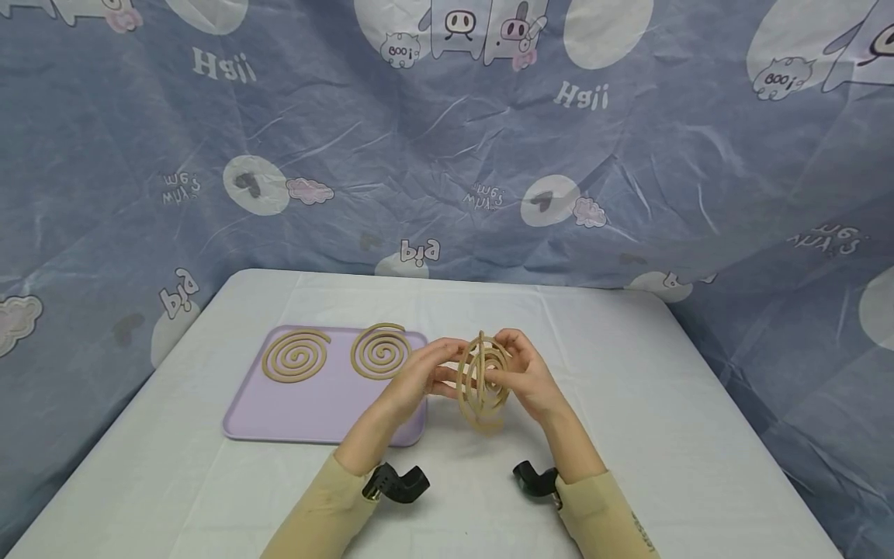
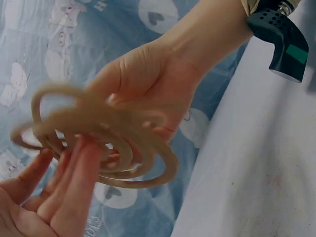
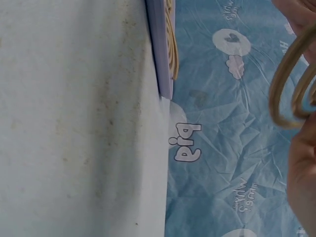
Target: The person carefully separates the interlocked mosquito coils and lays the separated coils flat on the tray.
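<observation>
Tan spiral mosquito coil rings [image 1: 482,380] stand upright and overlapping between the two hands, above the table. My right hand [image 1: 531,376] pinches them from the right, thumb in front. From the left, my left hand [image 1: 419,380] has its fingertips among the rings. In the left wrist view, the left fingers [image 2: 81,173] meet the underside of the coil [image 2: 133,148], while the right hand [image 2: 153,79] grips its far side. Only part of the coil [image 3: 281,94] shows in the right wrist view, with the right hand [image 3: 303,173] below it.
A lilac tray [image 1: 300,415] lies left of the hands on the white table [image 1: 628,404]. A flat mosquito coil [image 1: 295,355] rests at its left, and another coil [image 1: 381,353] overlaps its back edge. Patterned blue cloth [image 1: 419,155] hangs behind the table.
</observation>
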A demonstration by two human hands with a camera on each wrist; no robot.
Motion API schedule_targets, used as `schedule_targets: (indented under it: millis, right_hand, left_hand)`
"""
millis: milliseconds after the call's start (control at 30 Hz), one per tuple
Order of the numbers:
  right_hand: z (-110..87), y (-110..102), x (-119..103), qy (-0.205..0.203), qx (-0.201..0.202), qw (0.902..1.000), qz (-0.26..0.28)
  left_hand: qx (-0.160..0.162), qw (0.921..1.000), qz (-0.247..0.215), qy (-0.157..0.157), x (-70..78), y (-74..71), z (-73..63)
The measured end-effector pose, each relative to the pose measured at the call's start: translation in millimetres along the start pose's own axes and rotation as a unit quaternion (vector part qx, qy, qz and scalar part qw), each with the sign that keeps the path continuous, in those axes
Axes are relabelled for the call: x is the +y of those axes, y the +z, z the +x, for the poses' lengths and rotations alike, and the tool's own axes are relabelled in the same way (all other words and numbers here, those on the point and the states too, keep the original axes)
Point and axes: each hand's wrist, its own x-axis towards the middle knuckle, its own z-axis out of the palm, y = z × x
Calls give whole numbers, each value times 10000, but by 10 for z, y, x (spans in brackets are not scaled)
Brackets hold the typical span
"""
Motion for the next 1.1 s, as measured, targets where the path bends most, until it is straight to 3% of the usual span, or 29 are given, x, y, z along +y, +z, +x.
schedule_targets:
  millis: [100, 233, 300, 433, 667, 933, 1100]
  right_hand:
    - [4, 28, -34, -107, 257, 9992, -292]
    - [7, 69, -54, -154, 427, 9965, -698]
    - [8, 87, -57, -113, 537, 9941, -937]
    - [3, 117, -76, -42, 799, 9867, -1415]
    - [-3, 131, -101, -56, 970, 9784, -1825]
    - [-13, 122, -120, -97, 979, 9778, -1850]
    - [-12, 116, -140, -62, 946, 9792, -1791]
  left_hand:
    - [111, 9986, 485, 175, 35, 44, -27]
    - [617, 9896, 1247, 370, 20, 97, -35]
    - [893, 9851, 1403, 445, 4, 107, -35]
    - [1173, 9814, 1388, 619, 63, 134, -65]
    - [1167, 9818, 1286, 764, 235, 181, -136]
    - [1179, 9846, 1016, 797, -8, 100, -33]
    - [1180, 9840, 1072, 791, -32, 94, -32]
